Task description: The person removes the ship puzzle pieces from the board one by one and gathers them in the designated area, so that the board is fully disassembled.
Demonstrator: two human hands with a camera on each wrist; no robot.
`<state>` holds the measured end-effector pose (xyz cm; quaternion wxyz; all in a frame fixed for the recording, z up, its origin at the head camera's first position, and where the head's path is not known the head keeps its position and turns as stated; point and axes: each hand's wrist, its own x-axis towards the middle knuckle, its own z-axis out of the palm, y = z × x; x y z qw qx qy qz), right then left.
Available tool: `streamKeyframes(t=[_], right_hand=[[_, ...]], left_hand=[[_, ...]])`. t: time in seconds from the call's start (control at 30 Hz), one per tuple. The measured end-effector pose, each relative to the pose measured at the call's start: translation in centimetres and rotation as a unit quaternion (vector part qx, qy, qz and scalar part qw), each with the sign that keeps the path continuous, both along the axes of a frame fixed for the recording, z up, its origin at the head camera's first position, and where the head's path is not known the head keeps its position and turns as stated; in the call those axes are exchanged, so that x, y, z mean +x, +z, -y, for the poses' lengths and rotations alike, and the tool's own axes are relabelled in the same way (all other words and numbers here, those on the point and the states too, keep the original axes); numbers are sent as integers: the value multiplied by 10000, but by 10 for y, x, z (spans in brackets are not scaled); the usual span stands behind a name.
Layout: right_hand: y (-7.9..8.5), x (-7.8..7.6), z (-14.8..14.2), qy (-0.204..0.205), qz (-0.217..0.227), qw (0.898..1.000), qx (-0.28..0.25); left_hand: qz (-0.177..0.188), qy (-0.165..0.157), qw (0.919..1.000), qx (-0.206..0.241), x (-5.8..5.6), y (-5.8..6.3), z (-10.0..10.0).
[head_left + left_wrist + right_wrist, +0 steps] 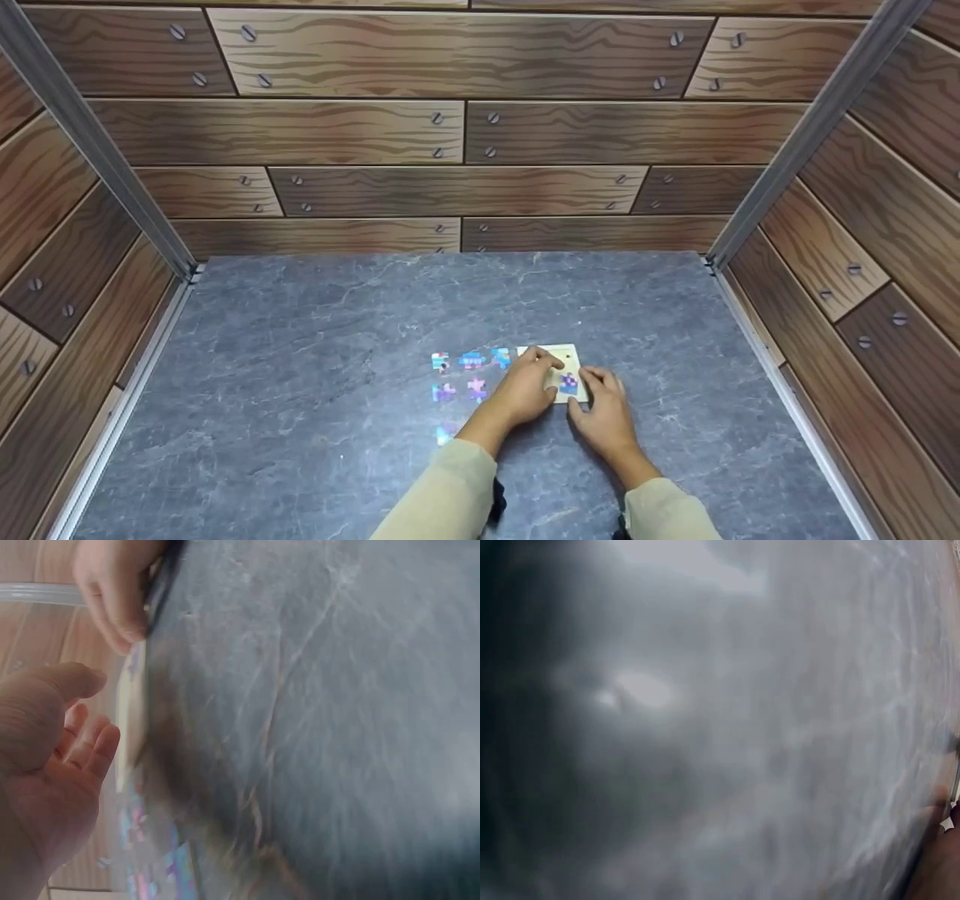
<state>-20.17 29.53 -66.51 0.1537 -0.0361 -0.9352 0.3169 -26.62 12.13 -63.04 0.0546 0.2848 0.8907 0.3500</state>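
A pale, shallow puzzle tray [559, 351] lies on the grey tabletop, with a purple and blue jigsaw piece [568, 384] in its lower right part. My left hand [529, 386] reaches over the tray's left side, hiding much of it. In the left wrist view the left hand [56, 765] has loosely bent fingers and an empty palm. At the tray's lower right corner, my right hand [606, 412] holds the edges, thumb at the near edge and fingers at the right one. Only a sliver of the right hand [937, 862] shows in the right wrist view.
Left of the tray lie several loose jigsaw pieces in blue, pink and purple, among them a pink piece [477, 387] and a blue piece [472, 361]. One piece [445, 433] nearer me is partly behind the left forearm. Wood-patterned walls [465, 135] surround the grey marbled table [300, 337].
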Motion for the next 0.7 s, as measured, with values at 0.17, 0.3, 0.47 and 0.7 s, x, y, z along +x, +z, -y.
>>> streamKeyframes(t=[0.17,0.3,0.47,0.7], right_hand=[[2,0,-2,59,155,9999,-6],[5,-1,-4,186,199,9996,-3],[7,-3,-12,431,229,9988,16],[3,-4,-21,691,-63,9968,401]], left_hand=[[80,-25,9999,66,-4,-11,-5],[227,1,9997,-129,-2,-3,-4],[298,32,9989,-374,-1,2,-8],[299,144,9983,-485,-1,6,-10]])
